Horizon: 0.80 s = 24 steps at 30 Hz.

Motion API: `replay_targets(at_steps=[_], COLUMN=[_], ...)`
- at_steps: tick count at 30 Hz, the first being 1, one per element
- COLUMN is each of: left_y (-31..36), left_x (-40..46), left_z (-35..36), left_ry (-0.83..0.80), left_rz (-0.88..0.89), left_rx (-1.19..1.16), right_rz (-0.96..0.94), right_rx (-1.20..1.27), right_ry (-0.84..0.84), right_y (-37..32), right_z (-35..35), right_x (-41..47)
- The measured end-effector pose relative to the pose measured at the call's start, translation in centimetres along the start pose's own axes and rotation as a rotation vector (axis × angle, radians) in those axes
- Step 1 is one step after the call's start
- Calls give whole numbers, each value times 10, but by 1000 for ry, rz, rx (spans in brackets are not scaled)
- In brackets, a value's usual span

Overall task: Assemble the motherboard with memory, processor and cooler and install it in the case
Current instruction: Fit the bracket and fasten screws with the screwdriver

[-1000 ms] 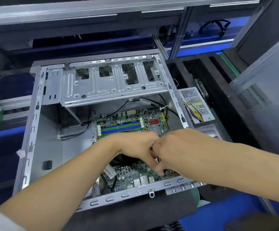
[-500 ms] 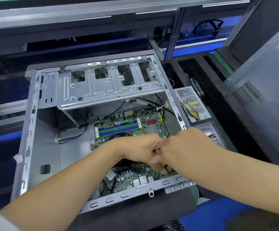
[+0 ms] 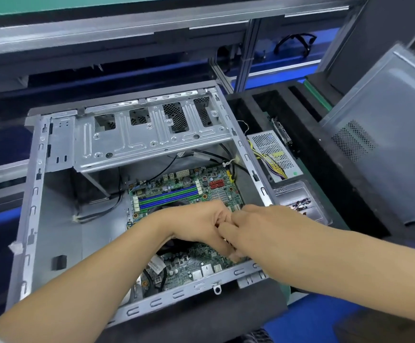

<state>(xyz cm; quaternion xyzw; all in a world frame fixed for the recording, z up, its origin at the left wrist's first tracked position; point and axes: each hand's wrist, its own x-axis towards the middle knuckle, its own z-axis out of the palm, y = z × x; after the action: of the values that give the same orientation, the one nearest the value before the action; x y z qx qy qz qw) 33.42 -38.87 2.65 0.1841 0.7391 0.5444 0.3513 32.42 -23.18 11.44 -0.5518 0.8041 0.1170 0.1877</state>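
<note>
Since the earlier frames, little moved: both hands still bunched together over the middle of the motherboard (image 3: pixel 184 191), view shifted slightly. Motherboard lying flat on the floor of the open case (image 3: pixel 31 201), toward its right half, blue and green memory slots (image 3: pixel 168 196) exposed beyond the hands, red connectors (image 3: pixel 216 185) farther right. Left hand (image 3: pixel 201 225) reaching in from lower left, fingers curled under and pressed against the right hand; cannot tell what, if anything, held. Right hand (image 3: pixel 258 231) reaching in from the right, fingers curled downward toward the board near the case's near rail, fingertips blurred, contents of the grasp hidden. Dark round shape, partly visible beneath the left wrist, probably the cooler (image 3: pixel 174 243). Black cables (image 3: pixel 102 214) trailing across the case floor at left. Perforated drive cage (image 3: pixel 149 142) spanning the far end of the case. Just right of the case, a power supply (image 3: pixel 273 154) with yellow wires resting in a black foam tray (image 3: pixel 330 181), with a clear tray of small dark screws (image 3: pixel 300 205) beside it. Grey side panel (image 3: pixel 389 144) leaning farther right.
</note>
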Motion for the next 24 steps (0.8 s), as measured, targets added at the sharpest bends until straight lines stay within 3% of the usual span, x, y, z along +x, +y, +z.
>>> replay_targets(at_steps=[4,12,15,18,20,24], left_y=[-3,-2,-2,-4,-5,-4], left_x=[1,-2,-1,0,-1,0], left_z=[4,1,6,3,1,6], left_ry=[38,31,22,27,28,37], left_rz=[-12,24,22,-8,-54,-17], left_rx=[-29,-23,-45,1,13,29], right_rz=[97,85,129,55,-3,67], right_rx=[-140,-49,-208,-85,-19,-63], right_ry=[2,40,29,49,-28,22], right_y=[-4,-2,-4,0,4,-1], right_z=[1,7,8,9,6,12], right_x=[3,0,5,1,0,3])
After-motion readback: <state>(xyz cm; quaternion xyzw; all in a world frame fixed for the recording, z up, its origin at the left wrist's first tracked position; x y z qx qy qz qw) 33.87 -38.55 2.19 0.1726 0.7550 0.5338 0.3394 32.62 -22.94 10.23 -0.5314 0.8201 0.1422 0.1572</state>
